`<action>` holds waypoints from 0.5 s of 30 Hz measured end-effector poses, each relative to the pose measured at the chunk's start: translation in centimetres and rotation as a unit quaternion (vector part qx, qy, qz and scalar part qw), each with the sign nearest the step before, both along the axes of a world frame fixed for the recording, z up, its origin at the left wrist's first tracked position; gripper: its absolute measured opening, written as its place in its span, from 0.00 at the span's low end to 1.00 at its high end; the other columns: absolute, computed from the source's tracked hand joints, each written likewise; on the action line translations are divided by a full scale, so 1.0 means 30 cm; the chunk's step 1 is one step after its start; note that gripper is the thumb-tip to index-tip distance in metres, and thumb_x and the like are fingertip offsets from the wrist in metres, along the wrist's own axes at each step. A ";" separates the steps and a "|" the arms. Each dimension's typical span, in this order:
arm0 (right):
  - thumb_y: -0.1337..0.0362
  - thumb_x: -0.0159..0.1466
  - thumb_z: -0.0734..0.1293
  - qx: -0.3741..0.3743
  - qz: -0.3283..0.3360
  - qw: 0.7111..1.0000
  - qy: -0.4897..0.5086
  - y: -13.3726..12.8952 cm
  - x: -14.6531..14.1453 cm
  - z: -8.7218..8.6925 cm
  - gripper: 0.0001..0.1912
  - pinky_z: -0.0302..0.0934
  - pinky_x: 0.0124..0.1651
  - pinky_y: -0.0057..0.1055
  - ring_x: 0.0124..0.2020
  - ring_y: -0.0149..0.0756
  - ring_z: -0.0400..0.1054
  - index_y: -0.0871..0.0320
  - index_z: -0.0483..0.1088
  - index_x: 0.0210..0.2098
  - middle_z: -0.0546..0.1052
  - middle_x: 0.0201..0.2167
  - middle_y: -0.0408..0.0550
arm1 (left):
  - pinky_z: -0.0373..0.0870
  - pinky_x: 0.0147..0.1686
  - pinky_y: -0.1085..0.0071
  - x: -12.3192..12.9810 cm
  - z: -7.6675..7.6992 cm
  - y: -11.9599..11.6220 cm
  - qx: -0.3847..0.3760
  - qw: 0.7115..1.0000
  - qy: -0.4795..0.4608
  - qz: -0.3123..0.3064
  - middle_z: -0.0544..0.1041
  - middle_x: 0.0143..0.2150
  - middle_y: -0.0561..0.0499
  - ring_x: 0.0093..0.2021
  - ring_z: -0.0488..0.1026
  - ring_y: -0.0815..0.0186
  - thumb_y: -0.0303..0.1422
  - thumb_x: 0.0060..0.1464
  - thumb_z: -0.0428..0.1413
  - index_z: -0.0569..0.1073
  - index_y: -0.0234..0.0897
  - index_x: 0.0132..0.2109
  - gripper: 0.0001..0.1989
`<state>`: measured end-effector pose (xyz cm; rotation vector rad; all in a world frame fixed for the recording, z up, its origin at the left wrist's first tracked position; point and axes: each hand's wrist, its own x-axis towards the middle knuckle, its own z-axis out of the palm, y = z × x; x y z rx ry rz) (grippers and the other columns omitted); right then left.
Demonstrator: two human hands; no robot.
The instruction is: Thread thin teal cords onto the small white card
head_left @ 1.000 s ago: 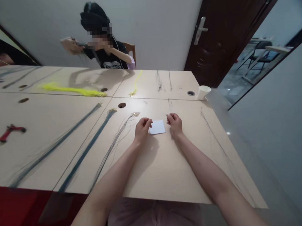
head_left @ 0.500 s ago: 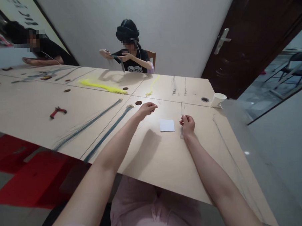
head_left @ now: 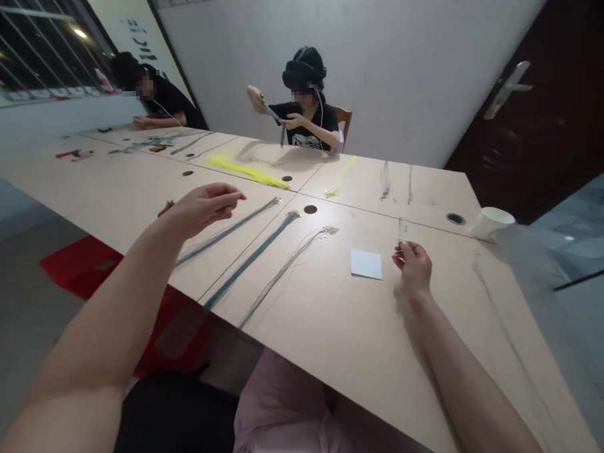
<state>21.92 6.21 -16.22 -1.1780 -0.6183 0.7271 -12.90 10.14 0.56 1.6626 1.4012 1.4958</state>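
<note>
My left hand is raised over the left part of the table, fingers bent together; anything between them is too small to make out. Below it, red-handled pliers are mostly hidden by the wrist. My right hand is closed near the table's right side, with its fingertips at a thin clear strip. Left of that hand lies a white square card. Farther left are a bundle of thin grey strands and a thicker blue-grey bundle with gold-coloured ends.
Yellow strands lie across the table's middle. A white cup stands at the right edge beside a cable hole. Two people sit across the table, one holding a dark object. More tools lie at the far left.
My left hand has moved left, away from the card, uncovering the thin grey strands. My right hand remains beside the card. The view has shifted left.
</note>
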 end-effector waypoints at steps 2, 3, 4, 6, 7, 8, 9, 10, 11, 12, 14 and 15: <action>0.56 0.51 0.67 -0.001 0.034 0.999 -0.022 0.012 -0.023 0.033 0.12 0.61 0.27 0.25 0.22 0.24 0.63 0.58 0.68 0.28 0.70 0.26 0.42 | 0.58 0.20 0.83 -0.081 -0.016 -0.030 -0.015 0.999 -0.001 0.031 0.58 0.18 0.56 0.21 0.60 0.80 0.50 0.51 0.49 0.69 0.34 0.33 0.21; 0.56 0.51 0.67 -0.004 0.049 0.998 -0.035 0.027 -0.038 0.052 0.12 0.61 0.27 0.25 0.22 0.25 0.63 0.58 0.68 0.27 0.70 0.26 0.42 | 0.58 0.20 0.83 -0.137 -0.025 -0.040 -0.025 0.999 -0.003 0.048 0.57 0.18 0.57 0.22 0.60 0.80 0.50 0.52 0.48 0.69 0.34 0.34 0.21; 0.56 0.51 0.68 -0.010 0.069 0.996 -0.051 0.050 -0.055 0.073 0.12 0.61 0.26 0.25 0.22 0.25 0.63 0.59 0.68 0.27 0.70 0.25 0.43 | 0.58 0.21 0.84 -0.205 -0.036 -0.048 -0.037 0.997 -0.005 0.065 0.57 0.18 0.57 0.22 0.59 0.81 0.50 0.52 0.47 0.69 0.35 0.34 0.21; 0.56 0.50 0.68 -0.023 0.112 0.989 -0.094 0.119 -0.100 0.118 0.12 0.59 0.26 0.25 0.22 0.26 0.64 0.59 0.68 0.27 0.71 0.25 0.43 | 0.59 0.23 0.85 -0.377 -0.064 -0.058 -0.067 0.993 -0.012 0.100 0.57 0.18 0.58 0.23 0.59 0.82 0.48 0.53 0.48 0.69 0.35 0.35 0.19; 0.56 0.50 0.68 -0.028 0.131 0.984 -0.119 0.163 -0.129 0.141 0.12 0.59 0.26 0.25 0.22 0.26 0.64 0.59 0.68 0.27 0.71 0.25 0.44 | 0.60 0.24 0.86 -0.472 -0.082 -0.060 -0.085 0.990 -0.017 0.116 0.58 0.19 0.58 0.23 0.59 0.83 0.46 0.52 0.50 0.70 0.34 0.35 0.17; 0.57 0.51 0.67 -0.031 0.148 0.978 -0.141 0.212 -0.163 0.163 0.12 0.58 0.25 0.26 0.22 0.27 0.64 0.59 0.68 0.27 0.72 0.25 0.44 | 0.61 0.25 0.86 -0.568 -0.104 -0.061 -0.105 0.986 -0.023 0.126 0.60 0.19 0.58 0.23 0.60 0.84 0.43 0.52 0.53 0.70 0.34 0.36 0.15; 0.57 0.51 0.67 -0.035 0.162 0.973 -0.160 0.265 -0.201 0.183 0.11 0.58 0.25 0.26 0.22 0.27 0.64 0.60 0.68 0.26 0.72 0.25 0.44 | 0.61 0.26 0.86 -0.657 -0.128 -0.061 -0.124 0.983 -0.031 0.133 0.61 0.20 0.58 0.24 0.60 0.85 0.40 0.51 0.55 0.71 0.35 0.37 0.12; 0.57 0.51 0.67 -0.036 0.173 0.969 -0.174 0.319 -0.245 0.200 0.11 0.57 0.25 0.26 0.21 0.27 0.64 0.60 0.68 0.26 0.72 0.24 0.44 | 0.61 0.26 0.86 -0.736 -0.155 -0.060 -0.131 0.979 -0.043 0.148 0.62 0.20 0.59 0.24 0.60 0.85 0.38 0.50 0.56 0.72 0.35 0.37 0.10; 0.58 0.51 0.67 -0.036 0.183 0.965 -0.185 0.373 -0.293 0.215 0.10 0.56 0.25 0.26 0.21 0.27 0.64 0.60 0.68 0.26 0.72 0.24 0.44 | 0.61 0.26 0.86 -0.802 -0.182 -0.061 -0.137 0.975 -0.058 0.167 0.63 0.21 0.59 0.24 0.61 0.85 0.37 0.50 0.56 0.72 0.36 0.37 0.09; 0.59 0.51 0.66 -0.038 0.197 0.960 -0.197 0.427 -0.345 0.227 0.10 0.56 0.25 0.26 0.21 0.27 0.64 0.60 0.68 0.26 0.71 0.23 0.43 | 0.61 0.26 0.87 -0.853 -0.210 -0.062 -0.139 0.971 -0.070 0.182 0.64 0.21 0.59 0.25 0.61 0.85 0.36 0.50 0.56 0.73 0.36 0.37 0.09; 0.61 0.51 0.66 -0.047 0.219 0.950 -0.218 0.528 -0.461 0.245 0.08 0.56 0.26 0.27 0.21 0.27 0.65 0.61 0.68 0.25 0.71 0.22 0.43 | 0.61 0.26 0.87 -0.923 -0.265 -0.066 -0.141 0.964 -0.090 0.208 0.66 0.22 0.59 0.25 0.62 0.85 0.35 0.50 0.56 0.73 0.36 0.36 0.07; 0.62 0.50 0.66 -0.050 0.227 0.946 -0.226 0.577 -0.522 0.253 0.08 0.57 0.27 0.27 0.21 0.27 0.65 0.61 0.68 0.26 0.71 0.21 0.42 | 0.61 0.25 0.88 -0.949 -0.292 -0.069 -0.137 0.960 -0.101 0.222 0.66 0.22 0.58 0.25 0.62 0.84 0.35 0.51 0.56 0.73 0.36 0.35 0.07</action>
